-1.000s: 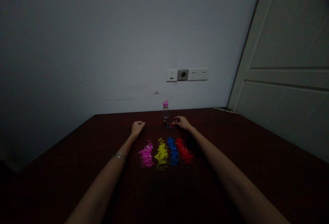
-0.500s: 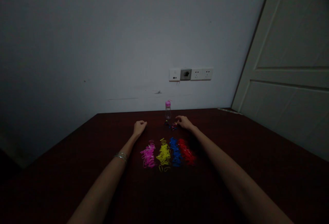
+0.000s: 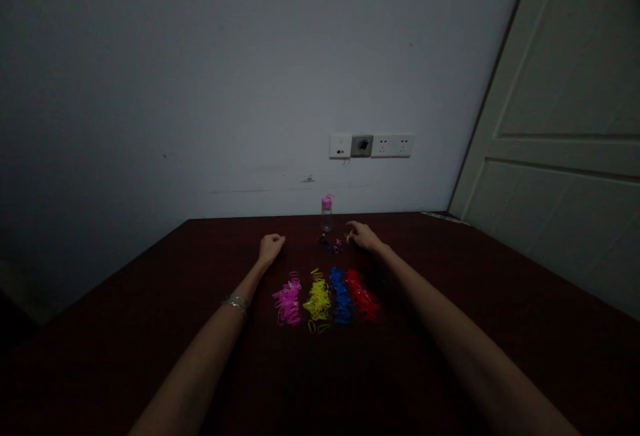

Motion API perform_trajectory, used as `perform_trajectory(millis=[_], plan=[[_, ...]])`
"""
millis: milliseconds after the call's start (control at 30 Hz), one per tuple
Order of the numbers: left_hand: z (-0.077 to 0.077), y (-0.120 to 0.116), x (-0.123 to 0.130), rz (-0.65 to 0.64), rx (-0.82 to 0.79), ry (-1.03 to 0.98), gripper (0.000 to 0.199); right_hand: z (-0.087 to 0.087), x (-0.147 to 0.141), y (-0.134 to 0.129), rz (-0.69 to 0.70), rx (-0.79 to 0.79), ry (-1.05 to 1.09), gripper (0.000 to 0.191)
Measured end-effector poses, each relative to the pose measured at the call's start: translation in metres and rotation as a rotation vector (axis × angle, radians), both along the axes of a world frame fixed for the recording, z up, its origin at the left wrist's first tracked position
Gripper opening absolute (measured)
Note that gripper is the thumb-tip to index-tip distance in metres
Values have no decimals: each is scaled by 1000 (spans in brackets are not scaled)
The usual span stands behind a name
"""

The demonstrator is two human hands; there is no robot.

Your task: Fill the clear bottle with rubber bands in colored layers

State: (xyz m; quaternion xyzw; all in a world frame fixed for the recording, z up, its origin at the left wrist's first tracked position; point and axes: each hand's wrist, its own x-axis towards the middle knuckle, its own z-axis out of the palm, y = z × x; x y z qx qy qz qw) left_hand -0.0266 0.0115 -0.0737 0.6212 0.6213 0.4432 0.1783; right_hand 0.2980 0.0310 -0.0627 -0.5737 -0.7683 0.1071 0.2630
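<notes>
My left hand [image 3: 271, 247] rests on the table, its fingers curled closed and nothing showing in them. Further right, my right hand [image 3: 363, 235] reaches beside a small heap of mixed pink and dark bands [image 3: 338, 246]. At its fingertips hangs a small yellow rubber band [image 3: 347, 238], which the fingers pinch. Another dark little cluster of bands [image 3: 324, 240] lies left of that heap. Between my forearms are four-coloured piles in a row: pink rubber bands [image 3: 289, 303], yellow rubber bands [image 3: 318, 299], blue rubber bands [image 3: 341, 297] and red rubber bands [image 3: 362, 296].
Behind the small heaps stands a clear bottle with a pink cap [image 3: 327, 215]. The dark red table [image 3: 150, 316] meets a pale wall [image 3: 225, 89] with sockets [image 3: 383, 146]. A panelled door [image 3: 560, 136] is at the right.
My right hand has shifted slightly right, away from the mixed heap, and a yellow band now shows at its fingertips. The left hand has stayed nearly still.
</notes>
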Motion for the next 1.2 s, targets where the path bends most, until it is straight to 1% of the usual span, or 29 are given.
perform_trajectory(millis=[133,233,333,433,567,733,967,1200], plan=[[-1,1,0,9,4,7,26,17,2,-7,-38,32,-76,43],[0,0,0,17,16,-1,25,27,2,-10,-12,48,-102,45],[2,-2,1,19,18,-7,25,30,3,-11,23,41,-112,45],[3,-3,1,14,12,-7,24,27,7,-8,30,28,-115,39],[0,0,0,0,8,-11,26,16,17,0,-15,-29,-131,31],[-1,1,0,10,-6,-11,25,3,20,6,10,-74,-137,21],[0,0,0,-2,0,-2,26,-1,4,10,-2,-80,-136,24],[0,-1,1,-4,-3,2,26,-1,0,7,-57,-77,-143,32]])
